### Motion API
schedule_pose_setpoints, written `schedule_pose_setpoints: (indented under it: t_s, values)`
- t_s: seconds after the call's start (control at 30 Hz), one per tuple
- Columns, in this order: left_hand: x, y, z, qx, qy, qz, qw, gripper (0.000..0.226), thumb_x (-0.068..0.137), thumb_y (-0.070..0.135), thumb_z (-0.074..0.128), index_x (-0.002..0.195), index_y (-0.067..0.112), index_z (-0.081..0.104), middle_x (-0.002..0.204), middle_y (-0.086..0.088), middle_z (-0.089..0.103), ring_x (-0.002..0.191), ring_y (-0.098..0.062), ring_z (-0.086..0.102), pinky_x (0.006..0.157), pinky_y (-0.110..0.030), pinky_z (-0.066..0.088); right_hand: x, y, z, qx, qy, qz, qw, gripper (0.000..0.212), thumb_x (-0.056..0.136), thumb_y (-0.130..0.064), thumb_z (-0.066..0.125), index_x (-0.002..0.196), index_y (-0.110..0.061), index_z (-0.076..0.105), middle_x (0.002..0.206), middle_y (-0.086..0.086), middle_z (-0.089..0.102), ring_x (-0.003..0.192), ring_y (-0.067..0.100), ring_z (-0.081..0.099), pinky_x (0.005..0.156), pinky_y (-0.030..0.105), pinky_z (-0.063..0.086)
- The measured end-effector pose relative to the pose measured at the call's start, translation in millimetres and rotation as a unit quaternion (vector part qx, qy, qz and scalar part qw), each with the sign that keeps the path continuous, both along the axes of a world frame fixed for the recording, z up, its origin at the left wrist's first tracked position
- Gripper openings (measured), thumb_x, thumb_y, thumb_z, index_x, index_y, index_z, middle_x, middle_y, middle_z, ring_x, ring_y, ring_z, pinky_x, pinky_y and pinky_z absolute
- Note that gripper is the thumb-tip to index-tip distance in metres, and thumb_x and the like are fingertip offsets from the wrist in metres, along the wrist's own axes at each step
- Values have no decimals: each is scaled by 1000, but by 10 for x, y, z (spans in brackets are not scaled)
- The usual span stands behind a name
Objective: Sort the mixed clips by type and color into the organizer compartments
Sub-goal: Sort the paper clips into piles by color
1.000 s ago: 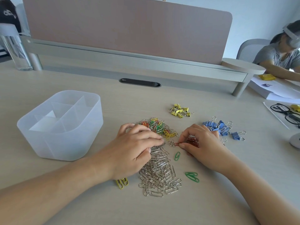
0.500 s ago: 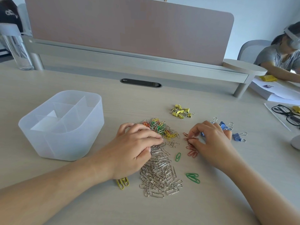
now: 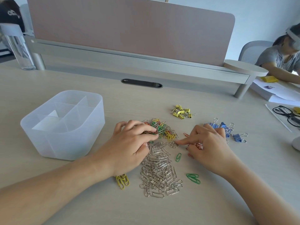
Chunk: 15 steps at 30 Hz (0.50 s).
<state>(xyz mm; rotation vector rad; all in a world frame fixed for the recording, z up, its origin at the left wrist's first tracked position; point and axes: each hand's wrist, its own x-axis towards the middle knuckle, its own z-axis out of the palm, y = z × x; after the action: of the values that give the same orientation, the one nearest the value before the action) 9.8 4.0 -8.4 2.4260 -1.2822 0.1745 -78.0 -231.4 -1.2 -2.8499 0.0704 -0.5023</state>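
Organizer (image 3: 56, 143): translucent white tub with inner dividers, upright, left of centre, nothing visible inside. Silver paper clips (image 3: 159, 172): large loose heap, lower centre. Mixed coloured paper clips (image 3: 164, 129): tangled heap just above it. Yellow binder clips (image 3: 181, 111): small cluster, upper centre-right. Blue binder clips (image 3: 227, 129): cluster at right. Green paper clips (image 3: 193, 178), yellow paper clips (image 3: 122, 181), red paper clips (image 3: 197, 145): small separate groups around the silver heap.

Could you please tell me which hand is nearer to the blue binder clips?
Right. The right hand overlaps the near edge of the blue binder clips. The left hand rests on the mixed paper clip pile, beyond the right hand from them.
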Motion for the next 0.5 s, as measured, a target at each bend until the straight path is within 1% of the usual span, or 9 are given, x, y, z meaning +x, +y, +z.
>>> schedule_pose_setpoints:
  t_s: [0.07, 0.1, 0.17, 0.23, 0.3, 0.4, 0.5]
  values:
    - [2, -1, 0, -2, 1, 2, 1000, 66, 84, 41, 11, 134, 38, 55, 141, 28, 40, 131, 4, 22, 111, -35, 12, -5, -9, 3, 13, -11, 9, 1000, 41, 74, -28, 45, 88, -56, 70, 77, -15, 52, 89, 2, 43, 86, 16, 17]
    - [3, 0, 0, -3, 3, 2, 1000, 66, 84, 41, 12, 133, 39, 55, 140, 28, 41, 131, 3, 23, 111, -37, 14, -6, -22, 8, 17, -18, 5, 1000, 41, 74, -27, 45, 90, -56, 70, 77, -15, 52, 89, 2, 43, 85, 18, 18]
    - [5, 1, 0, 5, 6, -2, 1000, 64, 84, 40, 12, 133, 43, 53, 140, 28, 40, 132, 3, 22, 112, -38, 14, -7, -50, 19, 8, -28, -15, 999, 44, 75, -27, 44, 96, -56, 69, 78, -16, 50, 88, 2, 41, 78, 27, 18]
    - [0, 1, -5, 21, 6, -11, 1000, 63, 84, 40, 12, 136, 49, 48, 142, 29, 36, 134, 4, 19, 112, -36, 11, 1, -54, 16, -23, -15, -32, 999, 48, 75, -28, 40, 103, -58, 66, 80, -16, 49, 85, 4, 37, 75, 29, 15]
    - [-8, -3, -18, 31, 2, -17, 999, 63, 84, 40, 13, 138, 49, 45, 144, 29, 34, 136, 1, 17, 112, -37, 10, 11, -40, 0, -47, 11, -37, 998, 50, 74, -31, 37, 106, -60, 63, 83, -17, 48, 87, 5, 36, 75, 28, 13]
    - [-7, -7, -43, 49, -3, -14, 999, 68, 83, 43, 9, 139, 44, 46, 147, 29, 31, 137, -1, 14, 112, -39, 9, 10, -27, 5, -43, 24, -36, 998, 48, 74, -32, 37, 101, -63, 63, 83, -17, 48, 89, 5, 37, 76, 27, 13]
    - [-3, -3, -40, 36, 1, -22, 999, 65, 84, 41, 11, 134, 44, 52, 144, 28, 35, 135, 0, 17, 111, -35, 8, -9, -20, 27, -26, 14, -29, 999, 45, 74, -31, 39, 95, -60, 67, 80, -17, 49, 87, 4, 40, 76, 27, 15]
